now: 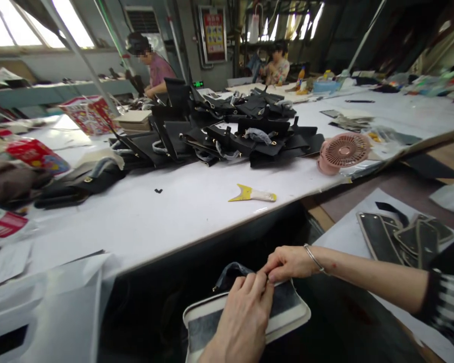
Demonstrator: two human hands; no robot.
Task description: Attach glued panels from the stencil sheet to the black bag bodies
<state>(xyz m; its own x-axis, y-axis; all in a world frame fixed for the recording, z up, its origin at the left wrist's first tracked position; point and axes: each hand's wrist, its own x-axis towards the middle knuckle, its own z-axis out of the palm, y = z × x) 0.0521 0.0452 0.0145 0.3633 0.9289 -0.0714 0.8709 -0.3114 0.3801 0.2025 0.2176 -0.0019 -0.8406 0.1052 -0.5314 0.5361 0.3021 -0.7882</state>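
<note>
- The pink fan (pixel 346 151) stands on the white worktop (pixel 166 222) and serves as the landmark here.
- The pale-edged piece (pixel 285 298), dark-banded and tilted, is nearer the wearer than the fan and to its left, off the worktop's near edge.
- The left hand (pixel 245 310) lies across that piece, grasping it with fingers bent over its far edge.
- The right hand (pixel 292 261), with a bracelet (pixel 313 257) at the wrist, grips the same far edge between thumb and fingers, its fingertips touching the left hand's; any small part between them is hidden.
- A dark loop handle (pixel 232 272) rises beside the fingers, also nearer than the fan and left of it.
- Step in hand, as I judge it: close fingertip work at the far edge, one hand steadying, the other pinching.
- The next move seems to call for a steady left hand and a fine, controlled right-hand pinch, without creasing the piece.
- Left of the fan is a heap of black pieces (pixel 265 143); left and nearer lies a yellow-bladed tool (pixel 251 194), touched by neither hand.
</note>
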